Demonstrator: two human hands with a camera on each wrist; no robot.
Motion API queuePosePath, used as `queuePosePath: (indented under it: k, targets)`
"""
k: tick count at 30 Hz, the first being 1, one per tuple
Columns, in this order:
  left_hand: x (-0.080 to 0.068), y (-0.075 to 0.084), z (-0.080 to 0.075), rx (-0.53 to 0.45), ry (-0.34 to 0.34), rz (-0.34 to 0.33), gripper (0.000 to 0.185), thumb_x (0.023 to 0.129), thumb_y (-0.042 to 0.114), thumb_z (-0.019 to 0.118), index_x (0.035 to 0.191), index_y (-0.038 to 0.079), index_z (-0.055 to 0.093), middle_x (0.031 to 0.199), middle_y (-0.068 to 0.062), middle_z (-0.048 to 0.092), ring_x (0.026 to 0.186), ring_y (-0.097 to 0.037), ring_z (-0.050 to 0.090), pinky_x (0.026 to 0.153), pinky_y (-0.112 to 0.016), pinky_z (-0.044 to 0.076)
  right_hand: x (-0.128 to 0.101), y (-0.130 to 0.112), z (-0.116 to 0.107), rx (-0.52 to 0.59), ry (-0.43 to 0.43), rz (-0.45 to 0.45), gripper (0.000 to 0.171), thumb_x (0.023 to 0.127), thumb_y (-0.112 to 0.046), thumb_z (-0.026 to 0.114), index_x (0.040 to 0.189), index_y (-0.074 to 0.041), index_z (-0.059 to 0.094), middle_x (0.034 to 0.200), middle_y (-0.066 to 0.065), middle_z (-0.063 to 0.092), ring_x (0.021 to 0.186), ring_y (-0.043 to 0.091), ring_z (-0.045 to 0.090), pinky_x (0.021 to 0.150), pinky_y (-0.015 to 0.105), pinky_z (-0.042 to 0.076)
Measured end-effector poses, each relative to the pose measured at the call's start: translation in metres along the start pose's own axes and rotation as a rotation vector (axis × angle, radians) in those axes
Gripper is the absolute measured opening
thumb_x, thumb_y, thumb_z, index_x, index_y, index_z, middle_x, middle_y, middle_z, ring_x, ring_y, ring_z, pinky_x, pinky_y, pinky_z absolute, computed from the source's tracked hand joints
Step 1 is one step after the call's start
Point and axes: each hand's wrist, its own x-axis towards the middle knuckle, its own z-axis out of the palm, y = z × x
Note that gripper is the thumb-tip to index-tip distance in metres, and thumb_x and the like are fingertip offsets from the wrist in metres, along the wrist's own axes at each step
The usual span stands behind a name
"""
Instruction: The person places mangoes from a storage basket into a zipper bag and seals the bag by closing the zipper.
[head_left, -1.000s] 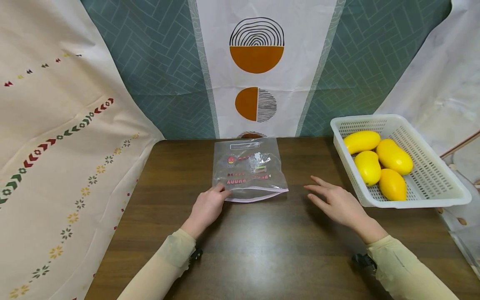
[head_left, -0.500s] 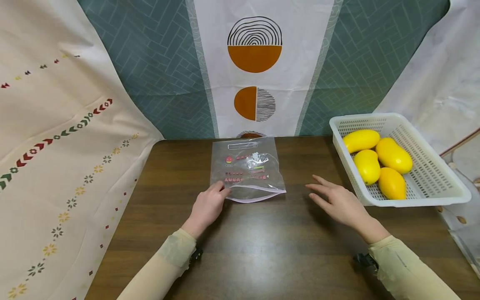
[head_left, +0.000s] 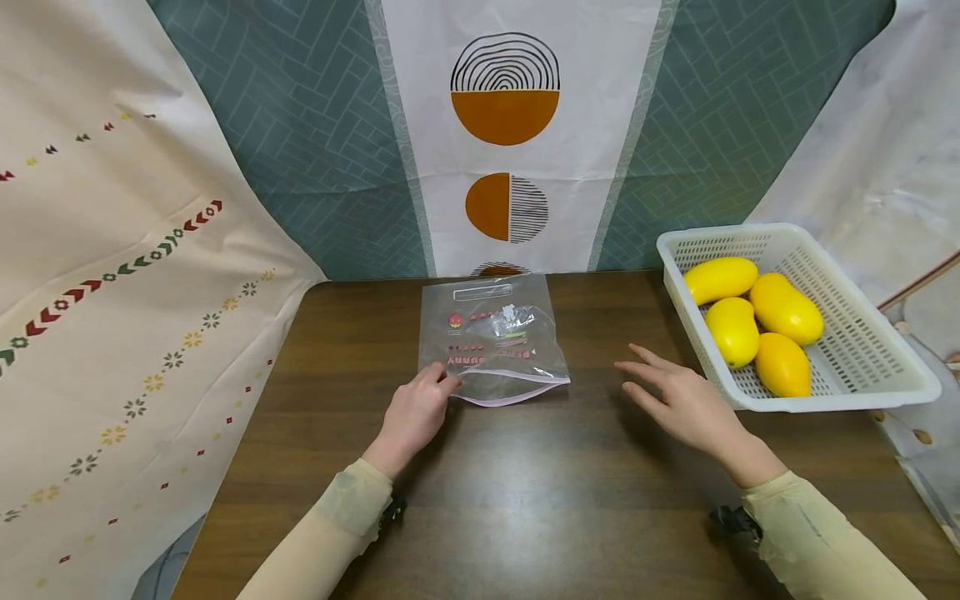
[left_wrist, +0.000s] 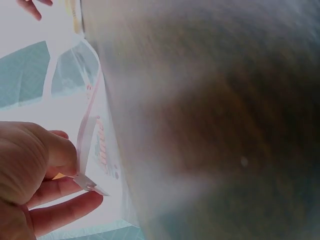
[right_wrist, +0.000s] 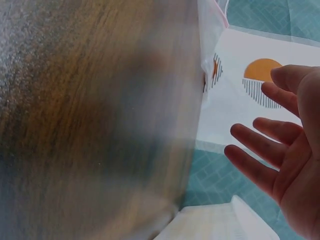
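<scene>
A clear plastic zip bag (head_left: 495, 333) with red print and a pinkish zip edge lies flat on the table, its mouth toward the person. My left hand (head_left: 417, 408) pinches the bag's near left corner; in the left wrist view the thumb and fingers (left_wrist: 62, 155) grip the zip edge at its slider, and the mouth gapes a little. Over the table between the bag and the basket hovers my right hand (head_left: 686, 408), fingers spread and nothing in them. The right wrist view shows those relaxed fingers (right_wrist: 260, 145) too.
A white perforated basket (head_left: 873, 367) stands at the right edge of the table, holding several yellow mango-like fruits (head_left: 783, 308) in its left half. Patterned cloths (head_left: 337, 150) hang behind the brown wooden table (head_left: 525, 500) and at both sides.
The head view has shifted slightly. My right hand has moved a little to the right; my left hand keeps its pinch on the bag, which stays in place.
</scene>
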Motion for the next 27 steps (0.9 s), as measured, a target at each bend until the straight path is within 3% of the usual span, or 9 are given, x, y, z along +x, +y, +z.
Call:
queuePosePath:
  k: [13, 17, 20, 22, 26, 27]
  targets:
    - [0.000, 0.000, -0.002, -0.007, -0.019, -0.016, 0.020, 0.091, -0.009, 0.073, 0.101, 0.007, 0.079, 0.087, -0.009, 0.056, 0.068, -0.024, 0.055, 0.047, -0.039, 0.049, -0.009, 0.000, -0.014, -0.015, 0.093, -0.037, 0.040, 0.101, -0.018, 0.075, 0.141, -0.014, 0.071, 0.154, 0.018, 0.057, 0.124, 0.041, 0.068, 0.097, 0.061, 0.054]
    - [0.001, 0.000, -0.002, -0.011, -0.020, -0.017, 0.020, 0.091, -0.010, 0.072, 0.100, 0.007, 0.078, 0.086, -0.009, 0.056, 0.068, -0.024, 0.054, 0.046, -0.039, 0.049, -0.014, 0.001, -0.021, -0.011, 0.160, -0.031, 0.038, 0.099, -0.014, 0.076, 0.137, -0.013, 0.073, 0.150, 0.016, 0.062, 0.108, 0.036, 0.075, 0.072, 0.040, 0.060]
    - [0.001, 0.000, -0.001, -0.014, -0.017, -0.015, 0.020, 0.091, -0.010, 0.071, 0.099, 0.007, 0.078, 0.085, -0.009, 0.055, 0.067, -0.024, 0.054, 0.045, -0.038, 0.048, -0.016, 0.003, -0.026, -0.013, 0.209, -0.037, 0.038, 0.098, -0.012, 0.077, 0.136, -0.012, 0.074, 0.147, 0.015, 0.064, 0.085, 0.029, 0.076, 0.052, 0.029, 0.046]
    - [0.001, -0.001, -0.001, -0.015, -0.016, -0.013, 0.020, 0.091, -0.011, 0.071, 0.098, 0.007, 0.077, 0.085, -0.009, 0.055, 0.067, -0.024, 0.054, 0.045, -0.038, 0.047, -0.016, 0.004, -0.030, -0.025, 0.233, -0.044, 0.039, 0.097, -0.012, 0.077, 0.136, -0.012, 0.074, 0.146, 0.014, 0.065, 0.085, 0.028, 0.076, 0.054, 0.031, 0.049]
    - [0.001, -0.001, -0.001, -0.009, -0.023, -0.009, 0.020, 0.092, -0.010, 0.070, 0.098, 0.007, 0.077, 0.086, -0.009, 0.055, 0.067, -0.023, 0.053, 0.045, -0.036, 0.046, -0.018, 0.005, -0.037, -0.056, 0.260, -0.045, 0.039, 0.097, -0.012, 0.078, 0.136, -0.013, 0.074, 0.144, 0.013, 0.067, 0.104, 0.035, 0.076, 0.068, 0.043, 0.058]
    - [0.002, -0.001, -0.001, -0.007, -0.027, -0.008, 0.021, 0.092, -0.010, 0.070, 0.099, 0.008, 0.077, 0.086, -0.008, 0.055, 0.067, -0.022, 0.053, 0.045, -0.036, 0.046, -0.018, 0.006, -0.039, -0.060, 0.259, -0.039, 0.039, 0.097, -0.012, 0.077, 0.136, -0.013, 0.074, 0.144, 0.013, 0.067, 0.099, 0.033, 0.076, 0.066, 0.042, 0.057]
